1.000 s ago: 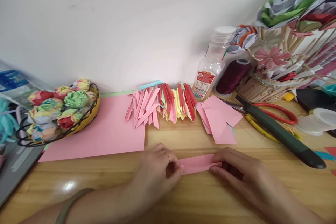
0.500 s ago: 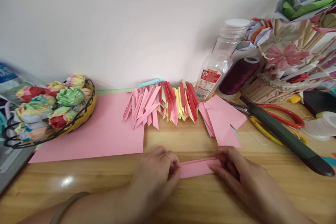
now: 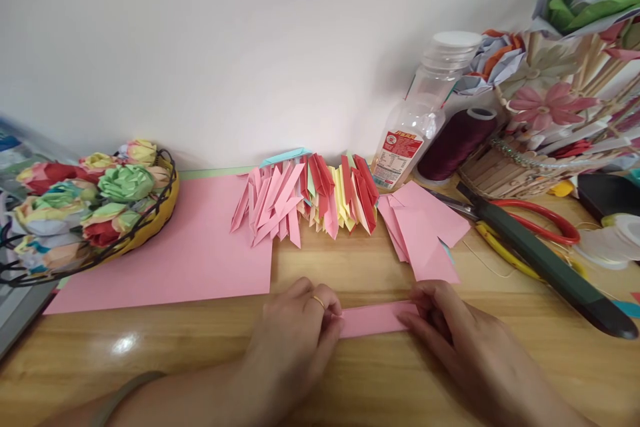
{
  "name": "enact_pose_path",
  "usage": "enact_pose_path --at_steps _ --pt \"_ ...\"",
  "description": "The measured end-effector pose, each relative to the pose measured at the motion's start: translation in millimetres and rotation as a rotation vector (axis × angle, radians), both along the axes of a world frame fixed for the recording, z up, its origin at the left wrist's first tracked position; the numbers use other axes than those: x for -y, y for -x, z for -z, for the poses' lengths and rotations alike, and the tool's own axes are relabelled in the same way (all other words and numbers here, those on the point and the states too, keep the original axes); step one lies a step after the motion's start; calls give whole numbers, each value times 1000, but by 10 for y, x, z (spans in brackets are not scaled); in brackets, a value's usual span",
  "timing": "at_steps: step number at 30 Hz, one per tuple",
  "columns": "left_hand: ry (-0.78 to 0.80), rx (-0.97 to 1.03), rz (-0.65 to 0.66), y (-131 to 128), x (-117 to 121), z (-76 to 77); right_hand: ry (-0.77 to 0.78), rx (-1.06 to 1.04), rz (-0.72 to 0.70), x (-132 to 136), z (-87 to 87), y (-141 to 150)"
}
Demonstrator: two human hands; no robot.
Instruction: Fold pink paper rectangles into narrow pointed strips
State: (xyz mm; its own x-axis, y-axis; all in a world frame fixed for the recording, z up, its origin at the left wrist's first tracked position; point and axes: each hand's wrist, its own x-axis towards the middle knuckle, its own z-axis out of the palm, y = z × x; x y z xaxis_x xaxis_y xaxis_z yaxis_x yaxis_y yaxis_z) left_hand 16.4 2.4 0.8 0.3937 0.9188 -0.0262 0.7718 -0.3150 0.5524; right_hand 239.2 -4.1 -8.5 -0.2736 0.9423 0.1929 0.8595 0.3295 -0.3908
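Note:
A narrow folded strip of pink paper (image 3: 375, 320) is stretched between my two hands, just above or on the wooden table. My left hand (image 3: 305, 333) pinches its left end between thumb and fingers. At the right end, my right hand (image 3: 445, 327) grips it with thumb and curled fingers. Beyond the right hand lie loose pink paper pieces (image 3: 425, 227), overlapping one another. Folded paper pieces (image 3: 275, 203) in pink, red, yellow and blue stand bunched in a row behind the strip.
Pink sheets (image 3: 215, 240) lie at left, partly under a basket of paper flowers (image 3: 125, 183). At right are a clear bottle (image 3: 405, 140), a dark thread spool (image 3: 455, 147), red-handled scissors (image 3: 545, 217), a dark green-handled cutter (image 3: 555, 273) and a stick basket (image 3: 520, 170).
The strip's upper layer now lies flatter against the lower one, so the gap along its far edge has narrowed. Both hands keep their hold with little movement. The camera view shifts slightly.

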Motion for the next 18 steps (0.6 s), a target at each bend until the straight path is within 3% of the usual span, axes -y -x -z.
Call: enact_pose_path --at_steps 4,18 --pt "-45 -8 18 -3 -10 23 82 -13 1 -3 25 -24" --pt "-148 -71 26 -16 -54 5 146 44 -32 -1 63 -52"
